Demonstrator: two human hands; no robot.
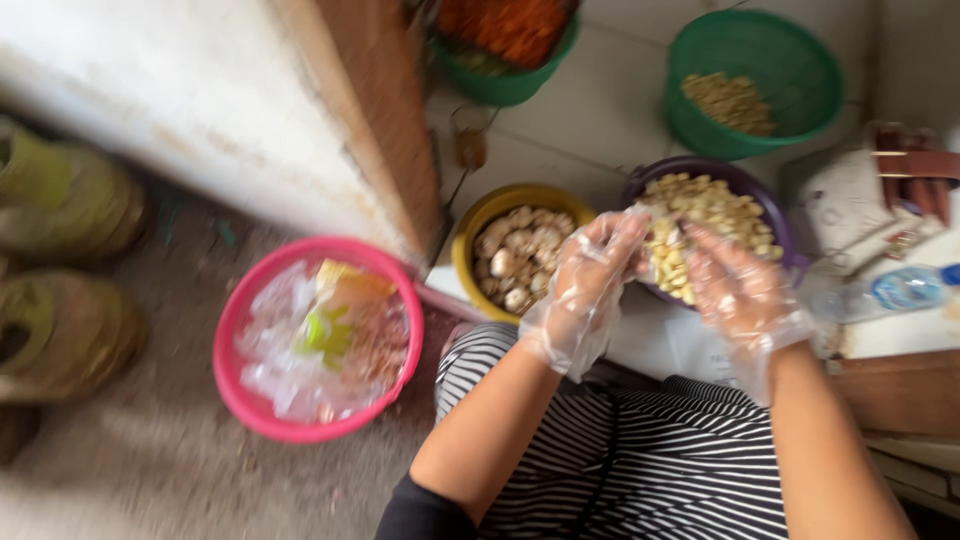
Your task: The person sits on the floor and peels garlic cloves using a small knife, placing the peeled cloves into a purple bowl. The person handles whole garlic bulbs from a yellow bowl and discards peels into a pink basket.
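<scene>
1. The left hand (585,290) and the right hand (735,290), each wearing a clear plastic glove, are meeting over the near rim of a purple bowl (785,245).
2. The purple bowl is holding a heap of pale peeled cloves (715,205), too many and too blurred to count.
3. The left hand's grip is closing narrowly, its fingertips (630,235) pinching something small and pale at the heap's edge; what exactly it is holding I cannot tell.
4. The right hand's grip is lying loosely curled, fingers pointing toward the left hand and touching the cloves at the bowl's near edge; whether it is holding anything is not showing.
5. Just left of the purple bowl, a yellow bowl (470,235) is carrying larger round pale pieces (515,255), roughly a dozen or more.
6. A pink basin (240,385) is sitting on the floor, well left of the hands, filled with crumpled clear plastic (280,360) and a yellow-green wrapper (335,320).
7. Two green baskets are standing farther off: the right green basket (800,70) is containing a small pile of pale bits (730,100), and the upper green basket (505,85) is containing orange-red pieces (510,25).
8. Counting containers: five in all, being one purple, one yellow, one pink and two green.
9. A clear plastic bottle (895,290) with a blue cap is lying on its side to the right of the right hand.
10. The person's striped clothing (640,460) is filling the bottom of the view, below both forearms.
</scene>
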